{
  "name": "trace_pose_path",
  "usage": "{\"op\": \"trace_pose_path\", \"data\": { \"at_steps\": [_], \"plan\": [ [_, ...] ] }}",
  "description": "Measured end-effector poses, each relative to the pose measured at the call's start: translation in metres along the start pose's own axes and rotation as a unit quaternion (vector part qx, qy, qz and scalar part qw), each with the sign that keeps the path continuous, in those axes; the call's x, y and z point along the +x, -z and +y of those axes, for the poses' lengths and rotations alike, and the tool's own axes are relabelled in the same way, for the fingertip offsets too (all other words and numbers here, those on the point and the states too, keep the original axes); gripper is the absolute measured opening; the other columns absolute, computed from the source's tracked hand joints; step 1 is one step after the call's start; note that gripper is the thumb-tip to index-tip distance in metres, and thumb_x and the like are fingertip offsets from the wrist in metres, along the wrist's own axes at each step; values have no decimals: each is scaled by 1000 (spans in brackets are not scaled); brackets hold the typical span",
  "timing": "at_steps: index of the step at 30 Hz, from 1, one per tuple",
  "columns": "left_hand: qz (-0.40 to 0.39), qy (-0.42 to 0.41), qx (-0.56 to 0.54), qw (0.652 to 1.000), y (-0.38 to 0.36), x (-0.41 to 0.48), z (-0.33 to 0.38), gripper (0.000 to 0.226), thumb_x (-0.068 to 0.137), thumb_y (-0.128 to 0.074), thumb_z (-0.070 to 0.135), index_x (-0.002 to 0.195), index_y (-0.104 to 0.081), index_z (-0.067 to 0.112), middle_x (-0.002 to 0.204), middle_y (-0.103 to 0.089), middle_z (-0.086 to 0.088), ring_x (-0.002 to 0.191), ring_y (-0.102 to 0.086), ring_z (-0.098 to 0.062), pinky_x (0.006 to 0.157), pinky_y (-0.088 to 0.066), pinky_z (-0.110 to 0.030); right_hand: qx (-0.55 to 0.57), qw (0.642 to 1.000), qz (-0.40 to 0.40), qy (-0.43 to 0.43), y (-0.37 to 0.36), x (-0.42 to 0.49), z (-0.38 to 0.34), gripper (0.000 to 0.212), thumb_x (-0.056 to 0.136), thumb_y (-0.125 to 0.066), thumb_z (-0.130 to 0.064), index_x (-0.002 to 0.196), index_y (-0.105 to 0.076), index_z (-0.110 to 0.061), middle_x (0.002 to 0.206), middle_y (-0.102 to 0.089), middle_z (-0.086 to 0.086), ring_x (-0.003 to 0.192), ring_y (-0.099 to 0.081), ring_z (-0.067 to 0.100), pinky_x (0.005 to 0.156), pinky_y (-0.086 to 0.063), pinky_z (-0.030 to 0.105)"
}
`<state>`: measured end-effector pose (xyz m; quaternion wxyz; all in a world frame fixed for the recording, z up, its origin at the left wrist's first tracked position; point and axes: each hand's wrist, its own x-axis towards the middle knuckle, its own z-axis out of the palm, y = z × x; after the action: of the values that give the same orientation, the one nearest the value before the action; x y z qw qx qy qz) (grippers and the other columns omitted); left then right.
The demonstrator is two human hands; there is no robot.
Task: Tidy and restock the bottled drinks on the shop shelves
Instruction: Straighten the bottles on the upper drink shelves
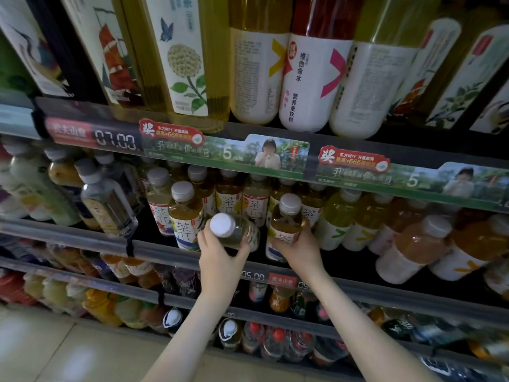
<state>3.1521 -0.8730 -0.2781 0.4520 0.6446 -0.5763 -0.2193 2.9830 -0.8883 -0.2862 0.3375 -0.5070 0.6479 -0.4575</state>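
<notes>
Shop shelving fills the view, four tiers in sight, with pale floor tile (41,348) at the lower left. Two hands reach to the second shelf (82,234) from the top, a little apart, each clamped on one bottle. The left hand (220,257) curls round a tipped bottle (242,234) of pale greenish drink, its white cap turned toward the camera, held off the shelf in front of the row. The right hand (300,252) grips the lower half of an upright tea bottle (286,221) of amber liquid with a grey cap, at the front of the same shelf.

Just left of the hands stands one more amber tea bottle (184,213), with further rows of the same behind; their number is hard to tell. Two orange drink bottles (416,244) lean at the right, and one clear water bottle (110,205) leans at the left.

On the top shelf, three large bottles with white lower wraps sit side by side: yellow (259,73), red (314,78) and yellow-green (369,86). Its edge strip carries two red badges (170,132) and one price tag (115,139) reading 07.00. A second tag (253,277) lower down reads 05.00.
</notes>
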Motion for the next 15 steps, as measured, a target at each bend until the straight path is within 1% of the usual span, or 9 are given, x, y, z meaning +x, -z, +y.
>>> {"op": "trace_pose_path", "data": {
  "at_steps": [2,3,4,6,8,10,12,13,15],
  "plan": [
    [-15,-29,44,998,-3,9,9,79,78,-75,34,138,-35,2,126,-43,-13,106,-54,-35,74,-40,-29,12,1000,-2,11,-10,6,-5,69,77,-81,-27,132,-39,-30,112,-54,-25,96,-52,-12,69,-37,-5],
    [-23,-43,66,997,-5,15,15,79,78,-74,36,137,-36,2,125,-44,-15,101,-57,-37,71,-40,-29,17,1000,5,12,-13,8,-6,72,77,-81,-28,134,-37,-31,115,-52,-24,100,-51,-9,72,-37,-5],
    [-29,-58,85,994,-8,21,21,77,78,-74,38,136,-38,2,122,-46,-18,97,-59,-38,67,-40,-29,17,1000,11,12,-16,10,-5,71,77,-81,-28,132,-36,-33,117,-52,-23,105,-51,-6,77,-38,-1],
    [-38,-81,116,989,-14,31,31,74,79,-74,39,134,-41,1,117,-48,-22,91,-60,-42,62,-43,-32,-5,1000,19,10,-17,14,2,65,77,-81,-28,127,-40,-30,123,-56,-15,113,-54,4,86,-42,14],
    [-50,-78,138,986,-20,40,37,74,83,-69,42,137,-39,2,117,-48,-25,94,-58,-45,66,-48,-39,-40,999,19,-5,-14,14,10,63,78,-79,-27,130,-45,-22,128,-60,-5,118,-56,13,89,-42,22],
    [-62,-69,163,982,-24,46,36,77,85,-65,49,141,-35,5,123,-46,-26,99,-57,-47,73,-49,-43,-64,998,17,-23,-8,14,16,61,80,-77,-28,132,-47,-19,129,-61,-2,119,-57,17,89,-42,23],
    [-78,-65,159,982,-25,49,31,82,84,-65,50,145,-29,8,129,-43,-26,103,-55,-47,77,-51,-45,-86,996,13,-19,-3,11,19,58,82,-75,-30,132,-47,-19,129,-61,-2,120,-56,17,88,-41,22],
    [-93,-62,144,983,-24,49,26,85,84,-67,47,147,-25,10,132,-42,-26,106,-54,-47,79,-51,-46,-94,995,14,-12,-1,9,20,59,83,-74,-29,134,-45,-19,130,-60,-2,121,-55,17,88,-41,21],
    [-135,-57,108,983,-22,47,15,89,85,-70,36,151,-14,17,132,-46,-23,106,-56,-43,75,-51,-42,-103,994,28,0,0,3,16,70,85,-73,-27,142,-35,-17,136,-55,0,125,-52,17,88,-40,18]
  ]
}}
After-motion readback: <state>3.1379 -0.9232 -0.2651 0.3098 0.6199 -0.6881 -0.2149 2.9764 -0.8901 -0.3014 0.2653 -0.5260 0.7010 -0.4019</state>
